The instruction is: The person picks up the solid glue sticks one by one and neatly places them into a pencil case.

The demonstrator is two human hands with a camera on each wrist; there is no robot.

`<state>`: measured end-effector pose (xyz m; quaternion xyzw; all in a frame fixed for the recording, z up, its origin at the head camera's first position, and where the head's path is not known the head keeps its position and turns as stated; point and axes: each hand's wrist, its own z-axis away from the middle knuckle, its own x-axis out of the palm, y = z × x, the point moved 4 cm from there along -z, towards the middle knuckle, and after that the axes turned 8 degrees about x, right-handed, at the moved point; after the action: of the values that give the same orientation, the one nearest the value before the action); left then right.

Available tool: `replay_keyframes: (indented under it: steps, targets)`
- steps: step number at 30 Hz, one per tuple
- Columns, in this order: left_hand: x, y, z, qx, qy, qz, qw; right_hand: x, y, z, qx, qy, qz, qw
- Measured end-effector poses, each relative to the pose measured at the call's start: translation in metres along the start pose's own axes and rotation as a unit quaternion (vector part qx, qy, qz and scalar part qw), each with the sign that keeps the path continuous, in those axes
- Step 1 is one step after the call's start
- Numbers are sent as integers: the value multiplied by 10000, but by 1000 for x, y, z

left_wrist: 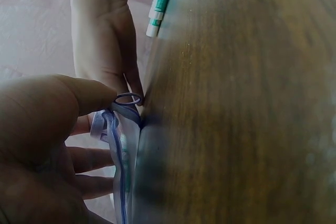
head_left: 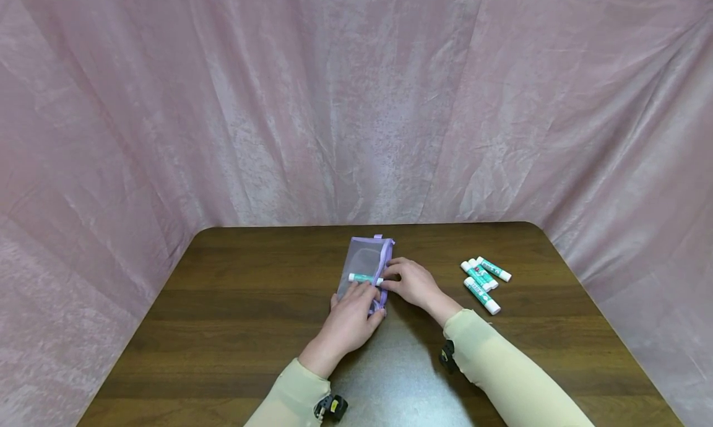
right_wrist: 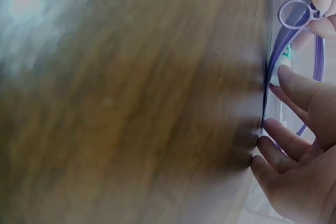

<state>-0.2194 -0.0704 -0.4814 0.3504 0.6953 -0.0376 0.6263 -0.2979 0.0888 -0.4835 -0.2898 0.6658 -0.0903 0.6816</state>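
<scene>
A see-through pouch with a purple zipper edge lies on the table, its ring pull at the near end. Through its side shows a white-and-green glue stick, lying crosswise with one end at the zipper opening. My left hand lies over the pouch's near part, thumb and fingers pinching the zipper edge beside the pull. At the opening, my right hand holds the glue stick's outer end between thumb and index finger. The other right fingers are curled along the pouch's edge, close to the tabletop.
Several more glue sticks lie grouped on the table right of my right hand. The brown wooden table ends at the back before a pink curtain. Both wrists wear small black cameras.
</scene>
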Motion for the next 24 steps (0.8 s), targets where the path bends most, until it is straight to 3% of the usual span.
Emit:
replay_keyframes:
  steps: [24]
  targets:
    - [2,-1,-2,28,83,-86,9999,4,-1,-3,88,124,-47,9999]
